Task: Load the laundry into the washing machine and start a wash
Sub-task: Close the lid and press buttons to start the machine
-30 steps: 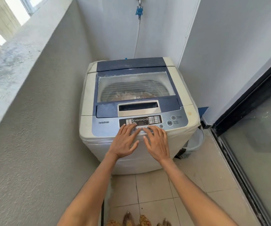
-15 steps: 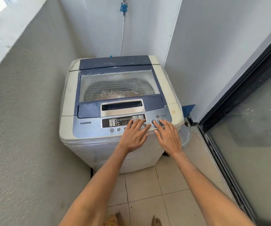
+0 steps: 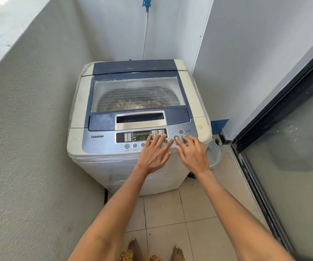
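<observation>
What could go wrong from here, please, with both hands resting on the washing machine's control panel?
The left hand lies flat across the control panel, so it may press an unintended setting. The right hand has fingers at the start button, just below the power button; a slip could switch it off.

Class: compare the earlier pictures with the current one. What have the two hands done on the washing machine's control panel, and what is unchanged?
Both hands slid rightward along the control panel: the left hand from the middle to the display's right end, the right hand to the start/pause button. Nothing was gripped. The lid stays closed over the laundry.
</observation>
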`<move>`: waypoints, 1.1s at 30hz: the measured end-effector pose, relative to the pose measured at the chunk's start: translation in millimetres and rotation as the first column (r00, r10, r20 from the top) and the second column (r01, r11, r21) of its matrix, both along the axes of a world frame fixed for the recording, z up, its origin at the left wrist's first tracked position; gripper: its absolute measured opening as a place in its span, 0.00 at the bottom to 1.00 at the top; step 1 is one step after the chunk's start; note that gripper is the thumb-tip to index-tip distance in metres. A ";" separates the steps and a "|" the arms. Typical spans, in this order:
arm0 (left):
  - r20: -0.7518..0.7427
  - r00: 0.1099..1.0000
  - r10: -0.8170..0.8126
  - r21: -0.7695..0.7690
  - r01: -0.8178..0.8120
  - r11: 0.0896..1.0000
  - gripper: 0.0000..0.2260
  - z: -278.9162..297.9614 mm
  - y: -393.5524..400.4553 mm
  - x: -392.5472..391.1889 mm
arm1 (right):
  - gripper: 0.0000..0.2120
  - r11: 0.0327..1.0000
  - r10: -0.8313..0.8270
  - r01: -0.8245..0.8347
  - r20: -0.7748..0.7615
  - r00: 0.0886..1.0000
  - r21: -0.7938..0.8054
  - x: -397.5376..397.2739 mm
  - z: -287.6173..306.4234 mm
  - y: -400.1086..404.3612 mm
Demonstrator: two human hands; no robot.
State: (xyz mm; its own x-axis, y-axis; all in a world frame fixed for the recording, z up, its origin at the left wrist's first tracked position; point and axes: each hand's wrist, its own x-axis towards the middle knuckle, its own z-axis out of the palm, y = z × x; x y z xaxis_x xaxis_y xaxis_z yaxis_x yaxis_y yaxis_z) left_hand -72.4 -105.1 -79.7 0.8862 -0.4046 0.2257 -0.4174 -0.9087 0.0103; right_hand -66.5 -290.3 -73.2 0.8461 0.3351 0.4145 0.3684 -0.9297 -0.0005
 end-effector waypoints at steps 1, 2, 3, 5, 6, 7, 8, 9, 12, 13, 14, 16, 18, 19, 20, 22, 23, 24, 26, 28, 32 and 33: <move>0.002 1.000 0.004 0.001 -0.004 1.000 0.24 -0.7 -0.5 0.6 | 0.14 1.000 0.003 -0.003 0.022 1.000 -0.016 0.7 1.5 0.5; 0.003 1.000 0.009 0.004 -0.009 1.000 0.24 -1.2 -1.1 1.5 | 0.14 0.999 0.008 -0.007 0.035 0.999 -0.038 2.2 3.6 1.2; 0.003 1.000 0.012 0.008 -0.012 1.000 0.24 -1.8 -1.5 2.4 | 0.13 0.998 0.012 -0.009 0.040 0.999 -0.065 3.9 6.0 2.1; 0.014 1.000 0.017 0.020 -0.018 1.000 0.23 -3.9 -2.7 3.1 | 0.12 0.994 0.003 0.000 0.033 0.999 -0.110 6.0 11.1 4.7; 0.024 0.999 0.024 0.022 -0.025 0.999 0.23 -4.0 -3.7 2.7 | 0.11 0.992 -0.003 0.006 0.030 1.000 -0.129 6.1 13.7 5.8; 0.031 0.999 0.028 0.017 -0.028 0.999 0.23 -3.6 -4.8 2.4 | 0.12 0.989 -0.006 0.010 0.025 1.000 -0.148 5.3 15.5 6.7; 0.035 0.999 0.028 0.011 -0.029 1.000 0.23 -3.6 -5.4 1.9 | 0.12 0.986 -0.005 0.008 0.015 1.000 -0.167 3.7 16.1 7.1; 0.037 0.999 0.026 0.011 -0.027 1.000 0.23 -2.8 -5.8 1.8 | 0.14 0.983 0.001 -0.001 0.002 1.000 -0.184 1.7 16.6 6.4; 0.046 0.999 0.021 0.015 -0.022 1.000 0.23 0.1 -4.9 1.2 | 0.15 0.983 0.024 -0.026 -0.015 1.000 -0.181 -2.6 18.1 4.0; 0.049 0.999 0.019 0.014 -0.020 1.000 0.23 0.2 -4.6 1.1 | 0.15 0.984 0.028 -0.030 -0.010 1.000 -0.174 -2.8 19.0 3.3; 0.052 0.999 0.017 0.014 -0.017 1.000 0.23 0.8 -4.5 0.7 | 0.14 0.984 0.033 -0.033 -0.004 0.999 -0.173 -2.8 20.3 2.6; 0.064 0.998 0.015 0.015 -0.015 1.000 0.24 1.5 -5.3 0.2 | 0.14 0.983 0.041 -0.040 0.004 0.999 -0.181 -2.7 21.6 1.4; 0.088 0.996 0.012 0.018 -0.014 1.000 0.23 2.3 -6.2 0.8 | 0.15 0.982 0.054 -0.052 0.005 0.999 -0.183 -2.3 21.3 -0.1; 0.105 0.994 0.012 0.023 -0.014 1.000 0.23 2.3 -6.5 1.0 | 0.15 0.982 0.056 -0.055 0.002 0.998 -0.179 -2.1 21.1 -0.7; 0.121 0.993 0.010 0.026 -0.013 1.000 0.23 2.1 -6.7 1.0 | 0.15 0.984 0.055 -0.054 -0.001 0.999 -0.169 -2.4 20.9 -0.8; 0.139 0.990 0.007 0.020 -0.010 1.000 0.23 1.3 -7.0 0.6 | 0.15 0.989 0.040 -0.041 -0.010 0.999 -0.141 -2.9 20.4 0.7; 0.142 0.990 0.009 0.020 -0.012 1.000 0.23 0.8 -7.3 0.4 | 0.15 0.991 0.030 -0.033 -0.021 0.999 -0.127 -3.0 20.0 1.9; 0.139 0.990 0.013 0.023 -0.016 1.000 0.23 1.1 -7.6 0.3 | 0.15 0.993 0.025 -0.029 -0.041 0.999 -0.115 -2.8 20.2 2.9; 0.104 0.994 0.019 0.026 -0.022 0.999 0.23 4.0 -8.3 0.1 | 0.14 0.996 0.019 -0.027 -0.090 0.996 -0.088 -1.0 21.8 4.4; 0.069 0.997 0.019 0.002 -0.020 1.000 0.23 8.3 -9.6 1.2 | 0.12 1.000 0.010 -0.013 -0.111 0.994 -0.025 3.5 26.5 6.0; 0.042 0.997 0.066 -0.283 -0.051 0.958 0.22 24.8 1.6 10.8 | 0.10 0.942 0.080 -0.008 -0.200 0.977 0.335 23.1 41.8 25.1; 0.020 0.995 0.096 -0.396 -0.080 0.915 0.21 29.7 7.7 14.5 | 0.11 0.900 0.132 -0.006 -0.259 0.957 0.437 28.5 46.7 33.4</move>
